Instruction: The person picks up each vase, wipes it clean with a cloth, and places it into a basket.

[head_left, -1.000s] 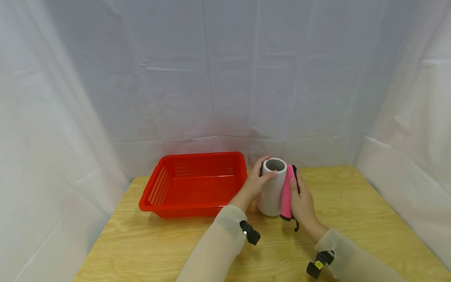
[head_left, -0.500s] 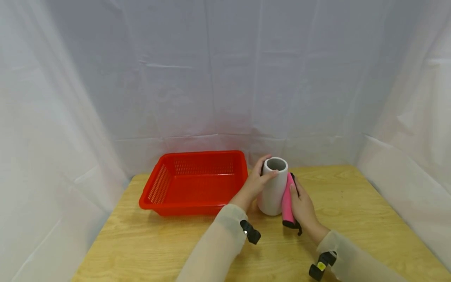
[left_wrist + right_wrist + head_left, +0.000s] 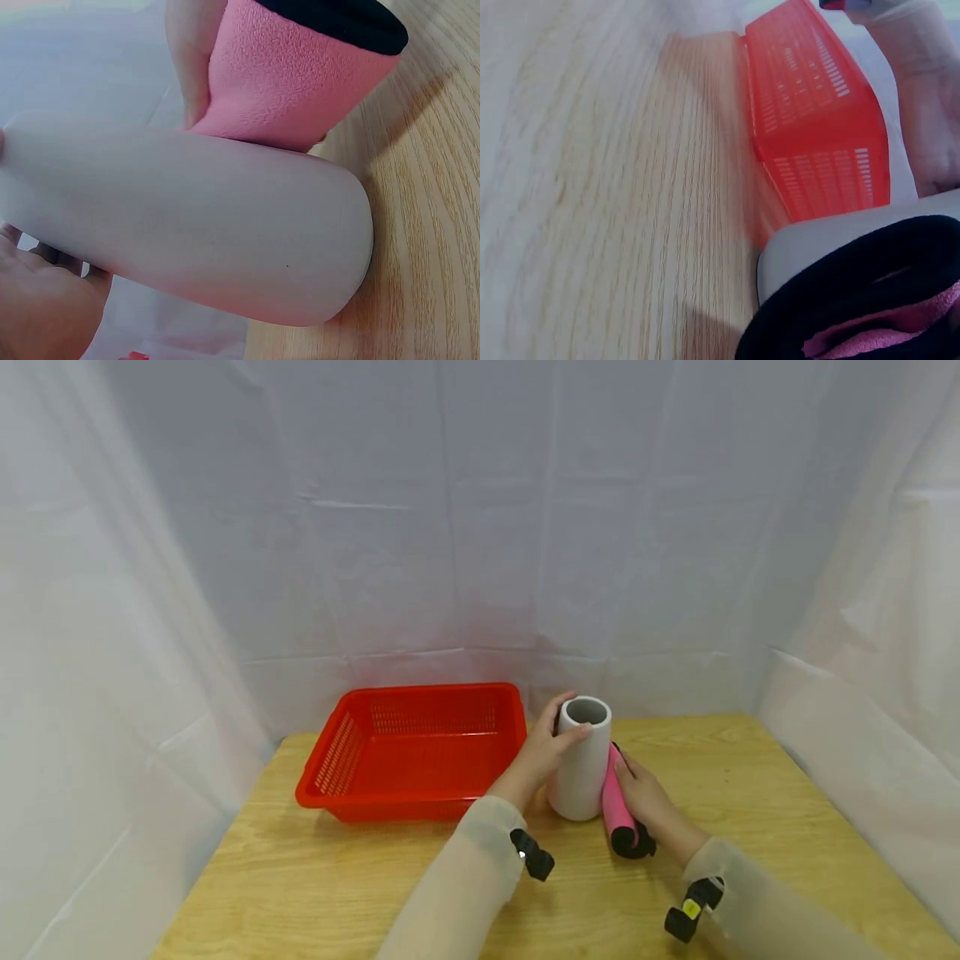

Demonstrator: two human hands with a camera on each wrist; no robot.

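A white cylindrical cup (image 3: 580, 760) stands upright on the wooden table (image 3: 750, 793), right of a red basket (image 3: 412, 752). My left hand (image 3: 546, 747) grips the cup near its rim. My right hand (image 3: 643, 795) holds a pink sleeve with black lining (image 3: 618, 802) slanted against the cup's right side, its low end at the table. In the left wrist view the cup (image 3: 195, 225) fills the frame with the pink sleeve (image 3: 292, 82) pressed on it. The right wrist view shows the sleeve's black open end (image 3: 870, 300), the cup's base (image 3: 832, 240) and the basket (image 3: 817, 127).
White cloth walls close in the table at the back and on both sides. The basket (image 3: 420, 727) holds nothing that I can see. Bare wood lies in front of the arms and to the right of the cup.
My right hand has slid the pink sleeve down along the cup's side, from near the rim to the table, and tilted it outward. The left hand and cup stayed put.
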